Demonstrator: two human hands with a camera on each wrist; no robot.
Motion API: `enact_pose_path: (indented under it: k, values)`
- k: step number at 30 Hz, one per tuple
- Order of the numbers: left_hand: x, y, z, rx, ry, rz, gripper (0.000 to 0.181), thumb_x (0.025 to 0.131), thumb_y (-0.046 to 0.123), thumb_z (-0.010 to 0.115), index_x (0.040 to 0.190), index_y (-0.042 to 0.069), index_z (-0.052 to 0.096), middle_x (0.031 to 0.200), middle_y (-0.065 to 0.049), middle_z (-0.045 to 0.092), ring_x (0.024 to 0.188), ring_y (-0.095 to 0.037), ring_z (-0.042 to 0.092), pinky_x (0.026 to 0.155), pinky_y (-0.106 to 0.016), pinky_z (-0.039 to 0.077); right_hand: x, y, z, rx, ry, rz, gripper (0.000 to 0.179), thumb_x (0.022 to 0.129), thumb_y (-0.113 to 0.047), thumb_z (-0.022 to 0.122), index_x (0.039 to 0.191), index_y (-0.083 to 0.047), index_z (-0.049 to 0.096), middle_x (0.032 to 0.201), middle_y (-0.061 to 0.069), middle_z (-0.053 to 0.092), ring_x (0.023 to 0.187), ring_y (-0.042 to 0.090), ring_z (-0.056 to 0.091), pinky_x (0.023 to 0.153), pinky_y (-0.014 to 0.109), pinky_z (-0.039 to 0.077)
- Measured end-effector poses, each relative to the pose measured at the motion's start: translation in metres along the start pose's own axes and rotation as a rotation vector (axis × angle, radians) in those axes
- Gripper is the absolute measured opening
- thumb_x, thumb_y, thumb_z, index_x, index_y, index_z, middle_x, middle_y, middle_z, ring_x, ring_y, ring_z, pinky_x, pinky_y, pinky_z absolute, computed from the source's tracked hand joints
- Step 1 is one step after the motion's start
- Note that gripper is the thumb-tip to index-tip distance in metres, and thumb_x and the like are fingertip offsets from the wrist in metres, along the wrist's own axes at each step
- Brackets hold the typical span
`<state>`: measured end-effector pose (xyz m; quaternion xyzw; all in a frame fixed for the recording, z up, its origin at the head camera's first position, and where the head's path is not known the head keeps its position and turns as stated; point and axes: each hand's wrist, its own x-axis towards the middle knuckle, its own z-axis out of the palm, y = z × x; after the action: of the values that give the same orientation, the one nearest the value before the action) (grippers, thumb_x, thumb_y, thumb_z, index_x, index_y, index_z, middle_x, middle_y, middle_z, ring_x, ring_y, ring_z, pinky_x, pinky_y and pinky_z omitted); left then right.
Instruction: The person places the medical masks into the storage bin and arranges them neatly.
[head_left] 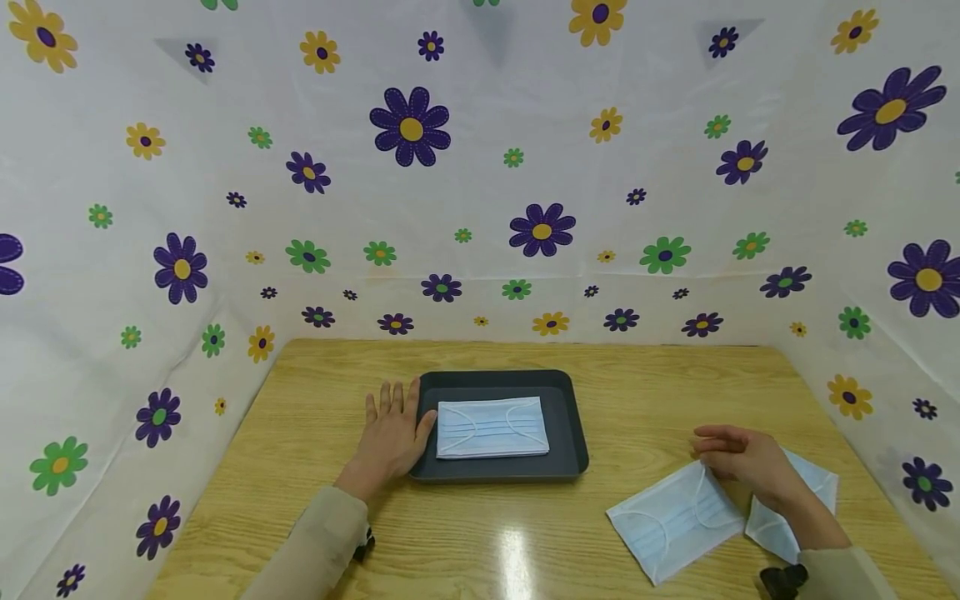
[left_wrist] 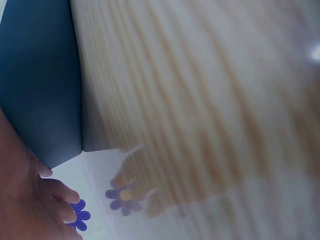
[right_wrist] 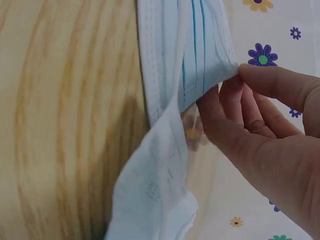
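A stack of light blue face masks (head_left: pixel 492 427) lies in a dark grey tray (head_left: pixel 566 467) near the table's middle. My left hand (head_left: pixel 390 433), fingers spread, rests along the tray's left edge with the thumb over the rim. In the left wrist view, part of that hand (left_wrist: pixel 20 200) shows beside the tray's dark wall (left_wrist: pixel 40 75). On the right, my right hand (head_left: pixel 750 467) pinches the upper corner of a loose face mask (head_left: pixel 675 521). The right wrist view shows the thumb at this mask's corner (right_wrist: pixel 210 60). A second loose mask (head_left: pixel 813 483) lies partly beneath the right hand and wrist.
The wooden table (head_left: pixel 352 362) carries the tray and the loose masks. A white flower-print cloth (head_left: pixel 465 192) stands behind the table and along both sides. Dark straps (head_left: pixel 783 579) sit at both wrists, next to light sleeves.
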<state>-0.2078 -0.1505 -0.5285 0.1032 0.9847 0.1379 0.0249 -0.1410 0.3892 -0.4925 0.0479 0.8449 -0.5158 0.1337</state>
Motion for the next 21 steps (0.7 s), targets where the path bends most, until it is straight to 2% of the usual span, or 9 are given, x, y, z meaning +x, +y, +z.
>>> enact_pose_path:
  k: [4,9,16,21]
  values:
    - [0.0007,-0.0009,0.0007,0.004,-0.002,0.000,0.076,0.113,0.054,0.030,0.170,0.007,0.013,0.171,-0.032,0.022,0.161,-0.051,0.012,0.128,-0.070,0.005,0.0005,0.0025,0.0004,0.037,0.050,0.018,0.054,0.101,-0.007,0.069,0.146,0.016,0.049,0.106,-0.009,0.077,0.091,-0.002,0.072,0.077,0.025,0.062]
    - [0.0008,-0.0010,0.0008,-0.002,0.007,0.005,0.075,0.113,0.053,0.031,0.170,0.007,0.014,0.170,-0.033,0.022,0.161,-0.052,0.013,0.128,-0.071,0.006,0.0001,0.0040,0.0023,0.065,0.112,0.037,0.052,0.102,-0.010,0.068,0.143,0.017,0.051,0.102,-0.018,0.075,0.090,-0.005,0.070,0.078,0.020,0.060]
    - [0.0008,-0.0013,0.0016,-0.015,0.017,0.009,0.075,0.113,0.053,0.030,0.170,0.007,0.014,0.170,-0.033,0.022,0.161,-0.052,0.012,0.128,-0.071,0.006,0.0017,0.0023,0.0003,0.059,0.081,0.073,0.061,0.100,-0.015,0.074,0.145,0.018,0.049,0.115,-0.001,0.077,0.092,-0.005,0.069,0.082,0.016,0.058]
    - [0.0007,-0.0020,0.0029,-0.019,0.017,0.008,0.074,0.113,0.052,0.030,0.170,0.006,0.016,0.170,-0.033,0.022,0.161,-0.052,0.012,0.128,-0.071,0.005,0.0019,0.0026,-0.0016,0.047,0.062,0.109,0.055,0.100,-0.013,0.073,0.142,0.017,0.053,0.112,-0.002,0.075,0.092,-0.004,0.067,0.082,0.015,0.057]
